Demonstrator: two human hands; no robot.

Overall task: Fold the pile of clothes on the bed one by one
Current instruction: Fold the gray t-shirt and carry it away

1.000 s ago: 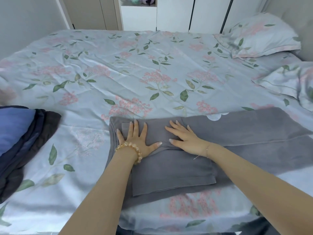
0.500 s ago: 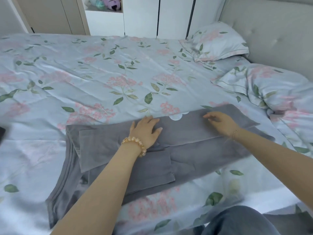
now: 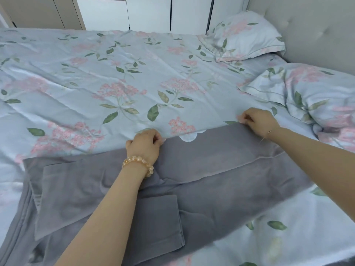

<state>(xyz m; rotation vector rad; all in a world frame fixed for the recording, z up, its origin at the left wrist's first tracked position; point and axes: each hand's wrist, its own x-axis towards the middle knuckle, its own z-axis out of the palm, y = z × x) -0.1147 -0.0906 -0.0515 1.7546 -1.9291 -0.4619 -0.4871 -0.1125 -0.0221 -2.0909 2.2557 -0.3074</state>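
A grey garment lies flat across the near part of the bed, with a sleeve folded over its body at the lower left. My left hand, with a bead bracelet at the wrist, pinches the garment's far edge near the middle. Further right along the same far edge, my right hand pinches the cloth with curled fingers. A small white patch shows at that edge between the two hands.
The floral bedcover spreads wide beyond the garment. Two matching pillows lie at the right by a padded headboard. White wardrobe doors stand behind the bed.
Both hands have gone from lying flat on the garment to its far edge and now pinch it. My right hand moved far to the right. The view swung right, so the dark pile left the frame.
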